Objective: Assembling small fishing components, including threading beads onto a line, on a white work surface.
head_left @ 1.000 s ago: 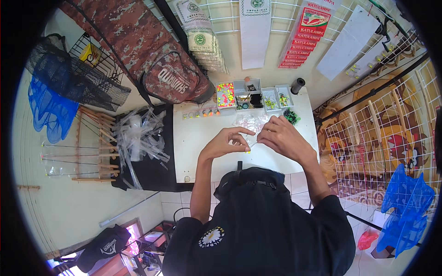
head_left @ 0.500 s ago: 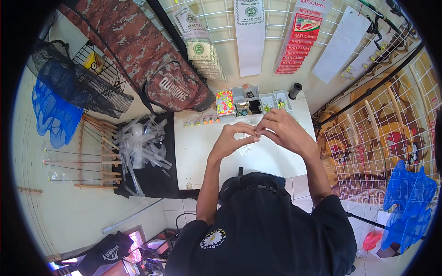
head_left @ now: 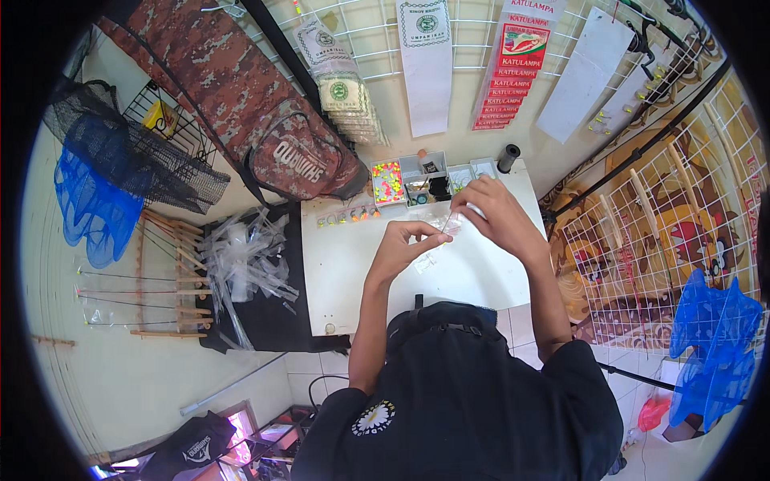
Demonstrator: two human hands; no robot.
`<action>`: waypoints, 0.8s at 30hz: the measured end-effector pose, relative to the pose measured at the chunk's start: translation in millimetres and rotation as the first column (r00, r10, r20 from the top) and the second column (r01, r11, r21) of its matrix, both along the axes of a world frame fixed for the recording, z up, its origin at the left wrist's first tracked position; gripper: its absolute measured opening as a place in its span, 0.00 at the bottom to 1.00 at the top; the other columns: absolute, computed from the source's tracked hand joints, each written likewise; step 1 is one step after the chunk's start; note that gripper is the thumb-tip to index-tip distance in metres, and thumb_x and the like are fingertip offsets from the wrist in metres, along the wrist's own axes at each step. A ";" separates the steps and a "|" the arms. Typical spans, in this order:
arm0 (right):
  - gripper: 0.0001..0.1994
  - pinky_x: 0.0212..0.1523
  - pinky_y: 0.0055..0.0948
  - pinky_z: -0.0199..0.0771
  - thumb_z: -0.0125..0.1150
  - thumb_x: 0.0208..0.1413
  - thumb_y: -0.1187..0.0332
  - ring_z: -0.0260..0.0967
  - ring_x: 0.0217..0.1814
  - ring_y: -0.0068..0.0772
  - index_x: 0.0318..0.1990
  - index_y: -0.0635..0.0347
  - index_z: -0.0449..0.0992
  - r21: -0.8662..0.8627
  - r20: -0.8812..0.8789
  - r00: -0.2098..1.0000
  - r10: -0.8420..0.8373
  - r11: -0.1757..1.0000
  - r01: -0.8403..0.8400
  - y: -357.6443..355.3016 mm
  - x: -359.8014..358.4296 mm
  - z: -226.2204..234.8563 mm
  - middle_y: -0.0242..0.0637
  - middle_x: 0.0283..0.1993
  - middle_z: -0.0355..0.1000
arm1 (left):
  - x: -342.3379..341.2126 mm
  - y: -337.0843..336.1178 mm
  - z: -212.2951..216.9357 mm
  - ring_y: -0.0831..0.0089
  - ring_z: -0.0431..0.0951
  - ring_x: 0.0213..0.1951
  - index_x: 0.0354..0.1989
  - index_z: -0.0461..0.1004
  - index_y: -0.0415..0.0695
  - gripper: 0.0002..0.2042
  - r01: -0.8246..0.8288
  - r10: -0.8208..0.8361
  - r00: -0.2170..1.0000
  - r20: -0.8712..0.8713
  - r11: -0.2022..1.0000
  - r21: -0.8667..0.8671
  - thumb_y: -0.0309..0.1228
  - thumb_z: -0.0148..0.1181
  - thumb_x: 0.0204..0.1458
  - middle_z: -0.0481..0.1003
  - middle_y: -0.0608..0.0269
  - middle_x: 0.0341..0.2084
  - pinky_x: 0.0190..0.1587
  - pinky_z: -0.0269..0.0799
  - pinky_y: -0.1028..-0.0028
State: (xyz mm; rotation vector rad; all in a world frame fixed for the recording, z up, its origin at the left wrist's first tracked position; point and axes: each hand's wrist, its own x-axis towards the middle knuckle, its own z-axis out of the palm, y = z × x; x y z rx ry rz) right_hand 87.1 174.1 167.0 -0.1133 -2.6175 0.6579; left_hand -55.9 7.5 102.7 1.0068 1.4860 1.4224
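My left hand is over the white table, its thumb and forefinger pinched together on something thin and small. My right hand is a little higher and to the right, with bent fingers closed near the same spot. A small see-through piece of plastic shows between the two hands; a thin line seems to run beside it. What each hand's fingertips hold is too small to make out. More clear plastic lies on the tabletop below my hands.
At the table's back stand a tray of bright beads, a divided box and a dark cylinder. Small lures lie in a row nearby. A camouflage bag leans at the left, beside piled plastic sleeves.
My hands have moved slightly apart, the right one shifting up and to the right from the left fingertips. Clear plastic now shows between them. The whole view has shifted a little.
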 end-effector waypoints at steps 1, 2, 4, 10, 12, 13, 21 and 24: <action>0.05 0.47 0.39 0.65 0.61 0.53 0.72 0.65 0.44 0.44 0.37 0.60 0.74 -0.006 -0.053 0.997 -0.060 0.998 0.060 1.1 -1.4 -6.4 0.38 0.36 0.71 | -0.7 -0.6 -4.5 0.80 0.77 0.35 0.33 0.83 0.40 0.06 -0.006 0.005 1.000 -0.026 1.000 -0.024 0.29 0.66 0.51 0.82 0.61 0.29 0.42 0.68 0.75; 0.07 0.48 0.39 0.65 0.62 0.51 0.73 0.66 0.45 0.45 0.38 0.61 0.75 0.007 -0.091 0.983 -0.157 0.987 0.159 -1.5 0.0 -9.2 0.39 0.38 0.71 | -0.6 -1.2 -7.9 0.80 0.77 0.35 0.33 0.83 0.40 0.06 -0.006 0.006 1.000 -0.024 1.000 -0.025 0.29 0.66 0.51 0.82 0.61 0.29 0.42 0.68 0.75; 0.07 0.46 0.38 0.66 0.64 0.50 0.73 0.67 0.44 0.43 0.37 0.61 0.76 -0.072 -0.133 0.969 -0.207 0.977 0.199 -5.1 5.4 -25.9 0.39 0.38 0.73 | 0.3 -2.6 -14.7 0.82 0.76 0.33 0.32 0.83 0.41 0.07 -0.046 0.038 0.993 -0.113 0.997 -0.070 0.32 0.66 0.51 0.82 0.63 0.28 0.39 0.66 0.76; 0.06 0.38 0.25 0.66 0.67 0.51 0.69 0.69 0.37 0.23 0.35 0.60 0.81 -0.593 0.132 0.964 -0.229 0.762 0.262 -35.0 27.2 -88.2 0.31 0.34 0.78 | 2.1 -7.0 -41.2 0.83 0.72 0.29 0.30 0.84 0.43 0.09 -0.087 0.076 0.991 -0.108 0.991 -0.100 0.36 0.68 0.48 0.80 0.69 0.24 0.34 0.61 0.77; 0.08 0.39 0.22 0.65 0.66 0.54 0.67 0.68 0.38 0.18 0.38 0.62 0.82 -0.831 0.235 0.954 -0.187 0.471 0.297 -41.5 33.2 -111.6 0.30 0.34 0.78 | 3.6 -6.6 -41.8 0.83 0.73 0.30 0.31 0.84 0.43 0.08 -0.064 0.048 0.991 -0.125 0.990 -0.127 0.35 0.67 0.50 0.81 0.68 0.25 0.36 0.62 0.77; 0.08 0.39 0.22 0.65 0.66 0.54 0.67 0.68 0.38 0.18 0.38 0.62 0.82 -0.832 0.238 0.952 -0.191 0.466 0.301 -45.2 34.6 -112.4 0.30 0.34 0.78 | 4.3 -6.3 -39.6 0.83 0.72 0.29 0.31 0.84 0.43 0.08 -0.045 0.026 0.992 -0.126 0.988 -0.145 0.35 0.67 0.50 0.80 0.68 0.25 0.35 0.62 0.77; 0.14 0.39 0.21 0.62 0.66 0.54 0.59 0.67 0.39 0.17 0.43 0.58 0.81 -0.966 0.209 0.969 -0.131 0.128 0.225 -50.9 33.1 -119.1 0.29 0.39 0.77 | 11.1 -0.5 -39.5 0.84 0.69 0.28 0.31 0.84 0.43 0.09 0.092 -0.105 0.992 -0.065 0.980 -0.174 0.36 0.68 0.48 0.80 0.70 0.23 0.32 0.59 0.79; 0.11 0.39 0.21 0.62 0.67 0.54 0.61 0.67 0.39 0.17 0.38 0.57 0.80 -0.981 0.195 0.976 -0.099 -0.023 0.194 -51.6 31.0 -121.2 0.29 0.39 0.76 | 12.8 -0.3 -33.1 0.86 0.68 0.27 0.31 0.84 0.44 0.08 0.097 -0.110 0.993 -0.053 0.974 -0.203 0.35 0.68 0.49 0.80 0.71 0.23 0.31 0.58 0.80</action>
